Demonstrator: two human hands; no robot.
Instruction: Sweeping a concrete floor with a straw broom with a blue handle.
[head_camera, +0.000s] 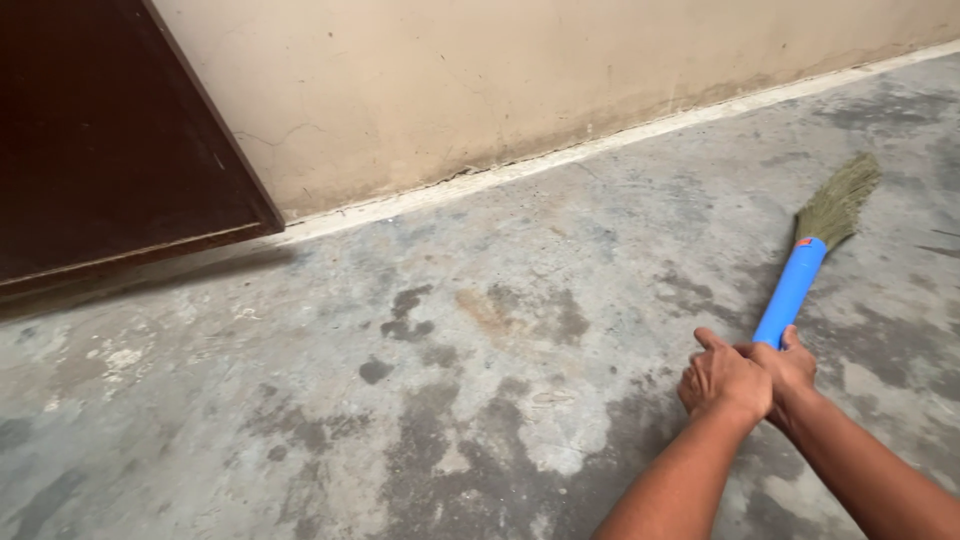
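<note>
Stained concrete floor (450, 400) meets a beige wall (500, 90). I see my left hand (722, 380) and right hand (790, 365) clenched together around the broom (800, 270), far from the door (100, 140)

A bare concrete floor (420, 400), grey and blotched with darker stains and pale worn patches, meets a scuffed beige plaster wall (480, 80) along a whitish strip. A dark brown door (100, 140) stands at the wall's left end.
</note>
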